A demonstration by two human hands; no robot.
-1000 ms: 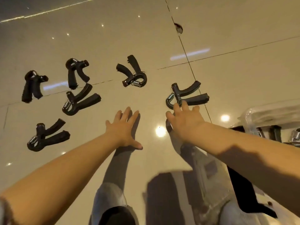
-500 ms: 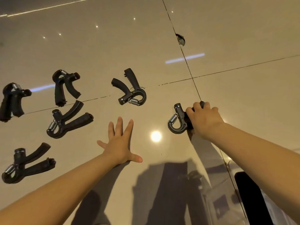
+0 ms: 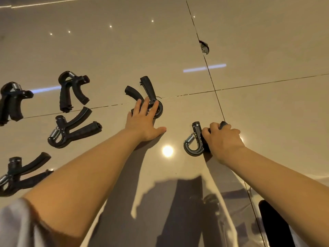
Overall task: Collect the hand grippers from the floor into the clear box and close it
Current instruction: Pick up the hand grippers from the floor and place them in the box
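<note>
Several black hand grippers with metal springs lie on the glossy beige floor. My right hand grips the handles of one hand gripper, squeezed together, its spring end sticking out to the left. My left hand lies with straight fingers on the spring end of another hand gripper, whose two handles point away from me. Four more lie at the left: one, one, one at the edge, one at the lower left. The clear box is out of view.
Dark grout lines cross the tiled floor, with a chipped spot on the far line. A dark object sits at the lower right edge. My white sleeve shows at the lower left.
My left hand has reached forward and come down on the middle hand gripper. My right hand keeps its hold on the right hand gripper. The view has shifted, and the box has left the frame.
</note>
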